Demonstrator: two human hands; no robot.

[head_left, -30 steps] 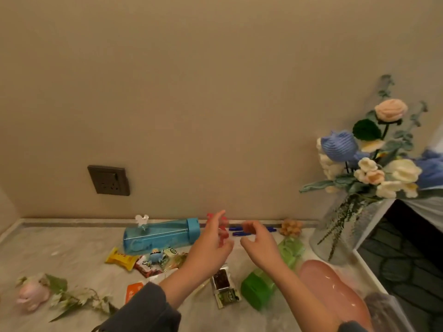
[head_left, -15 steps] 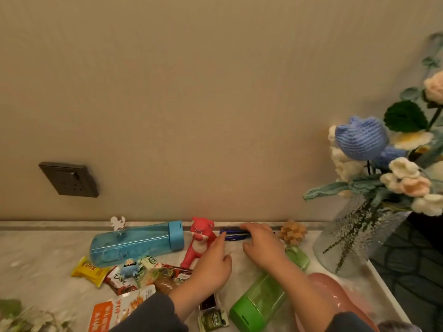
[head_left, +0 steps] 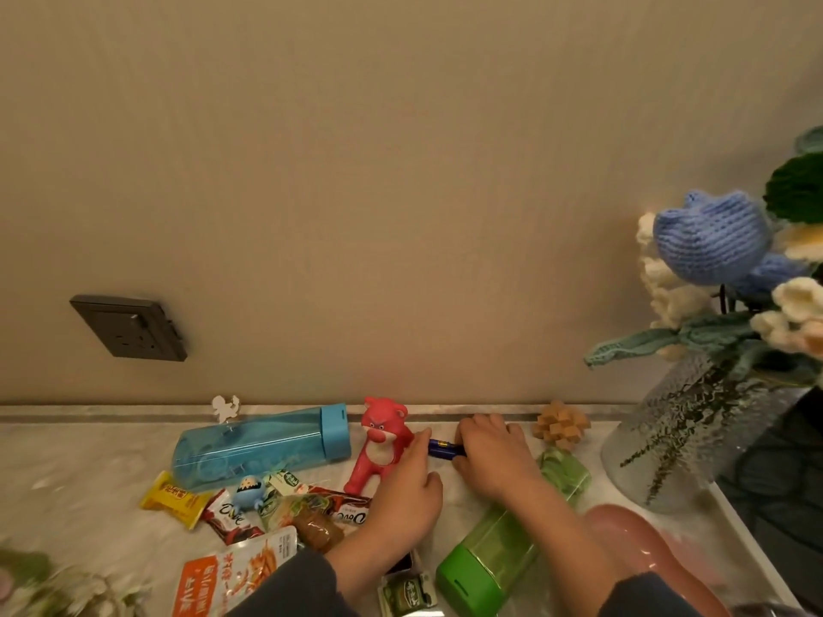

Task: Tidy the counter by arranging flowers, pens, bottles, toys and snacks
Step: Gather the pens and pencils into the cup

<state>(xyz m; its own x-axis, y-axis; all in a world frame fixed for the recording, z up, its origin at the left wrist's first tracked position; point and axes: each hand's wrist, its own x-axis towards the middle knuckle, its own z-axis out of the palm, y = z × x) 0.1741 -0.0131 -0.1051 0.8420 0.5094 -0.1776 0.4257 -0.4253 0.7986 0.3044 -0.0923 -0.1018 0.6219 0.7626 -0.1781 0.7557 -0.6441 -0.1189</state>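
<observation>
Blue pens [head_left: 442, 448] lie on the marble counter [head_left: 80, 465] near the back wall. My right hand [head_left: 492, 454] covers their right end and grips them. My left hand [head_left: 403, 496] touches their left end with its fingertips. A red bear toy [head_left: 378, 443] stands just left of the pens. A blue bottle [head_left: 262, 443] lies on its side further left. A green bottle [head_left: 503, 541] lies under my right forearm. Snack packets [head_left: 276, 509] are scattered at front left. Knitted flowers [head_left: 712, 242] stand in a glass vase [head_left: 668, 434] on the right.
A wooden puzzle ball [head_left: 561, 424] sits by the wall, right of my hands. A pink oval dish [head_left: 641, 545] lies at front right. A small blue figure [head_left: 249, 492] and a white figurine [head_left: 225, 407] are near the blue bottle. A wall socket [head_left: 129, 327] is at left. Loose flowers [head_left: 67, 590] lie at bottom left.
Both hands dropped from mid-air to the counter by the wall and closed in around the blue pens. The view moved closer and lower.
</observation>
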